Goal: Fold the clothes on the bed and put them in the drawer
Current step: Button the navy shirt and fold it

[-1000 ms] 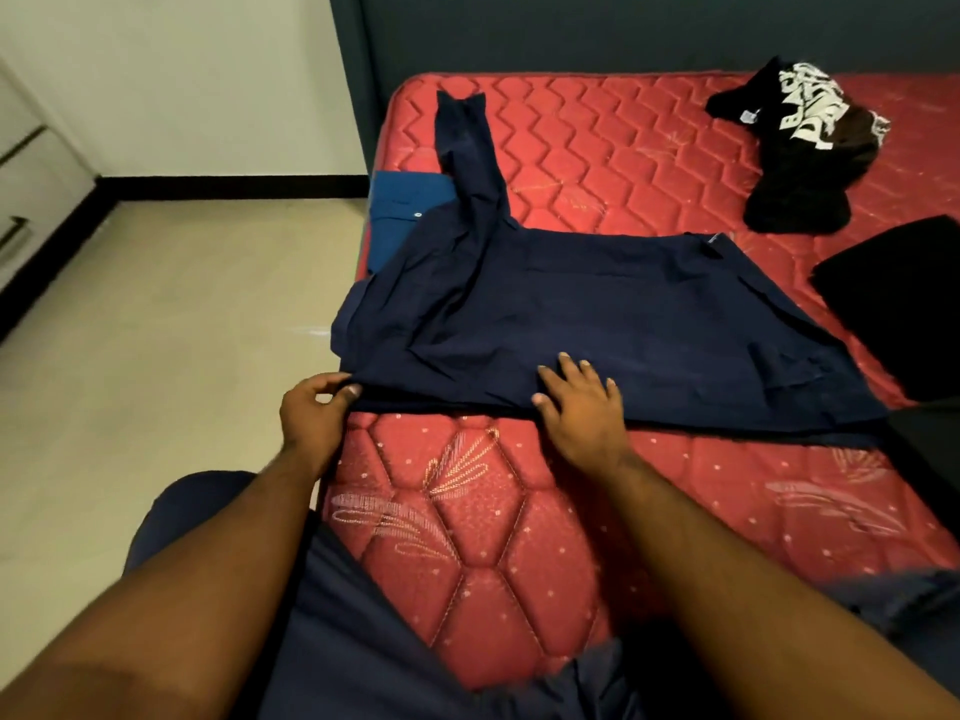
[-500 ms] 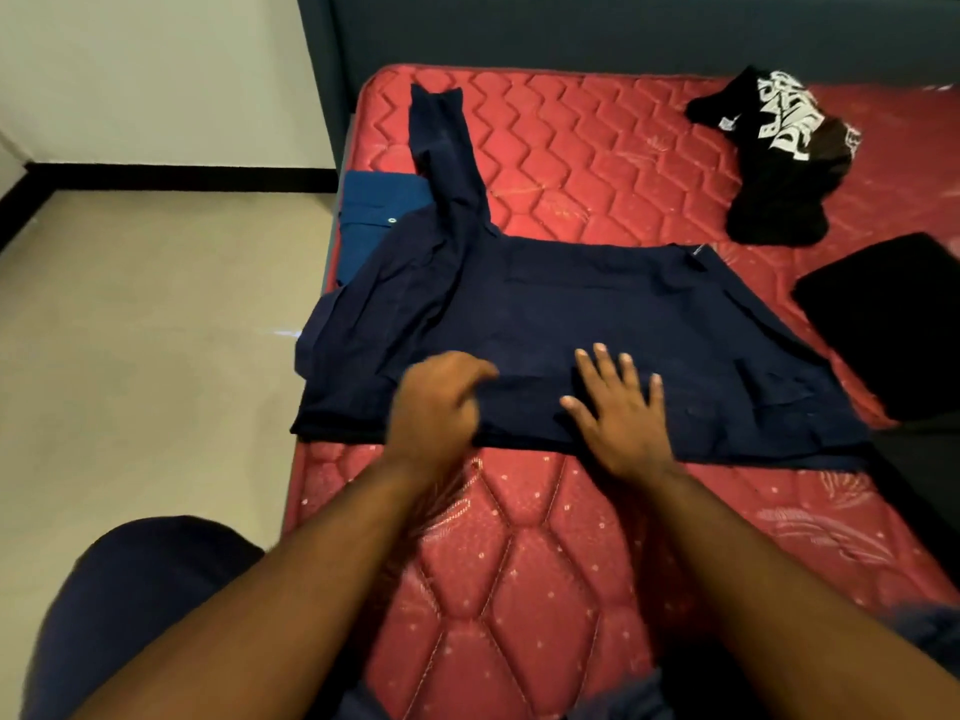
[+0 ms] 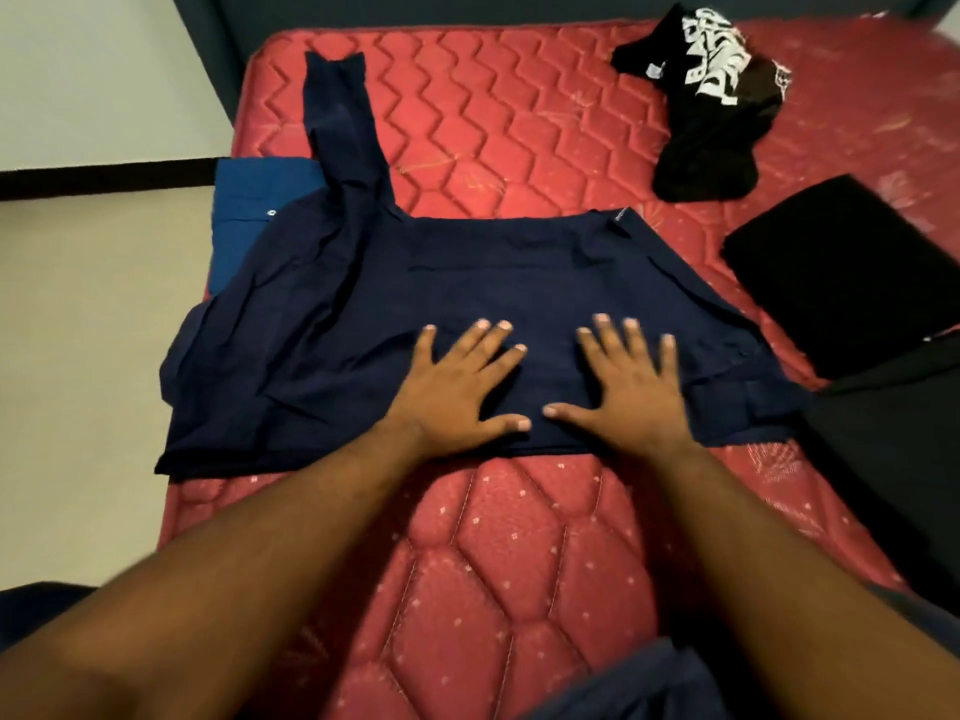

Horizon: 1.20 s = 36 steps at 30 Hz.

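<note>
A dark navy shirt lies spread across the red quilted mattress, one sleeve stretched toward the headboard. My left hand and my right hand both lie flat on the shirt's near hem, fingers spread, thumbs almost touching. A lighter blue folded garment pokes out from under the shirt at the mattress's left edge. No drawer is in view.
A crumpled black garment with white print lies at the far right of the bed. A flat black cloth sits at the right edge, more black fabric below it. Beige floor runs along the bed's left side.
My left hand let go of the shirt's left corner, moved right along the hem, and opened flat beside my right hand. The view shifted right, so the drawers at far left dropped out.
</note>
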### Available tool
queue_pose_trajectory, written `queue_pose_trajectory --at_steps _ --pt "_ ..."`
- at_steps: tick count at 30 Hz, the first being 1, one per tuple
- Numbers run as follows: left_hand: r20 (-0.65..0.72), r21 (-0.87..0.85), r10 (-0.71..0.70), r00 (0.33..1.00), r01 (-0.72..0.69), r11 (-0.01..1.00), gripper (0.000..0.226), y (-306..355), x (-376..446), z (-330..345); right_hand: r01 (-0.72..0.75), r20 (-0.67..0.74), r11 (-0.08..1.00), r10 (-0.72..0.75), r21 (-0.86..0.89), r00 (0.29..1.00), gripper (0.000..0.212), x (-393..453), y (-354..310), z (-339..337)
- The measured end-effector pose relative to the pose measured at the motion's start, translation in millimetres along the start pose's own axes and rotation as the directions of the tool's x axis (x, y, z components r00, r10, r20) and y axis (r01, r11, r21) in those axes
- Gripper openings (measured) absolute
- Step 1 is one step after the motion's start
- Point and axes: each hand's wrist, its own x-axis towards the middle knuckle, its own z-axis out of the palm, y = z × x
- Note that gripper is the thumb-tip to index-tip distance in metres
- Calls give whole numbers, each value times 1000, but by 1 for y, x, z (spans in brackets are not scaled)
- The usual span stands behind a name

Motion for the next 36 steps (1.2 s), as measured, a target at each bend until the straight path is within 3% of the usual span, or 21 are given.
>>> queue_pose_trajectory --at_steps 2,6,9,13,14,16,18,19,21,24,31,36 --pt "40 10 87 995 -87 996 90 8 5 10 133 42 988 -137 75 990 108 3 -18 11" --pt "58 67 43 997 -47 997 91 -52 -25 16 19 55 996 -24 90 998 115 -3 54 12" --pt "108 24 -82 991 80 996 93 -121 -68 14 -48 137 983 24 175 990 128 -11 101 8" --pt "26 160 -179 983 173 972 81 -137 -95 -6 -37 134 999 32 35 990 109 -20 98 1" --pt "-23 153 -155 988 157 976 76 -122 -95 -10 -3 116 1000 1 13 993 102 -24 90 -3" --pt "-92 115 85 992 -74 991 66 -91 -90 -16 149 134 988 -152 34 979 95 -30 68 -15" --pt "-44 80 272 961 -268 960 59 -72 -90 -16 241 220 966 -256 91 941 88 -38 48 -21" --pt "4 88 287 958 -286 954 60 -70 -91 -16 245 282 966 -259 84 924 87 -42 42 -21" --pt "119 141 194 974 -210 968 64 -77 -102 -16 197 355 980 -185 3 916 88 -48 43 -22" --pt "282 200 -8 959 -50 978 72 -86 -116 -16 114 347 992 -90 -50 933 84 -51 49 -25" --pt "191 169 -332 924 302 938 92 -81 -115 -13 -47 250 985 88 -167 964 92 -46 38 -18" --pt "235 185 -396 888 359 915 77 -100 -129 -24 -118 212 979 153 -168 965 72 -47 54 -27"
